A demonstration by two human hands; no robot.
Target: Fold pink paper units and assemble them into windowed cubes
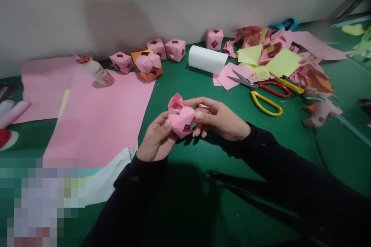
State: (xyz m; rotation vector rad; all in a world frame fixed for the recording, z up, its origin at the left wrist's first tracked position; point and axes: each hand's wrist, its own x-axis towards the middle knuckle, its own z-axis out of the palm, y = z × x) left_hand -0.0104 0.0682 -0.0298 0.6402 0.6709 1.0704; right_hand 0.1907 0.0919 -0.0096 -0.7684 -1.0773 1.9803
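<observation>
Between both hands, above the green table, is a pink folded-paper ball with gaps between its panels and a flap standing up at its top left. My left hand grips its left side, thumb on the front. From the right, my right hand pinches its edge with the thumb, the index finger stretched over the top. Some fingers of both hands are hidden behind the paper. Past my right hand lie scissors with one red and one yellow handle, blades apart.
Several finished pink paper balls line the wall, one partly orange. A white paper roll lies beside a heap of paper scraps. Pink sheets and a small bottle occupy the left. A glue gun rests at right.
</observation>
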